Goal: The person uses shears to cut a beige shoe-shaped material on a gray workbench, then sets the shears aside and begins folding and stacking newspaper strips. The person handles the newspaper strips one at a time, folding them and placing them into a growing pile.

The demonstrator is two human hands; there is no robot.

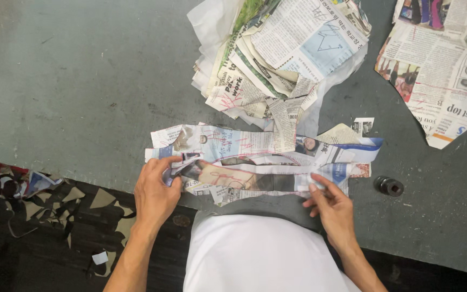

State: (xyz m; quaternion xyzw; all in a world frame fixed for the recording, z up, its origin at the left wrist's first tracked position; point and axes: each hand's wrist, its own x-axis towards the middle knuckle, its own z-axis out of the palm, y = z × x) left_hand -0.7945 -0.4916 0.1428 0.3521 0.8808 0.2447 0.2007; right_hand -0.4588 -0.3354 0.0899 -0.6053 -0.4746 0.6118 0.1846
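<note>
A wide grey counter (pixel 82 92) fills most of the view, its near edge running just in front of the person's white-clothed body. At the top middle of it lies a heap of cut newspaper pieces (pixel 277 54) stacked loosely over thin white sheets. Toward the right corner sits a single large newspaper cutout (pixel 439 75) with curved edges, well apart from the heap. Near the front edge lies a long narrow stack of newspaper strips (pixel 255 162), marked with red lines, stretching sideways between the two hands. The left hand (pixel 157 189) is closed on the strips' left end, fingers curled over the paper and thumb beneath it. The right hand (pixel 331 205) pinches the strips near their right end between fingertips and thumb, though how many layers it grips is hard to tell from above. A small dark round object (pixel 389 186), perhaps a weight, rests on the counter just right of the strips. Paper scraps (pixel 39 200) litter the dark floor at lower left.
</note>
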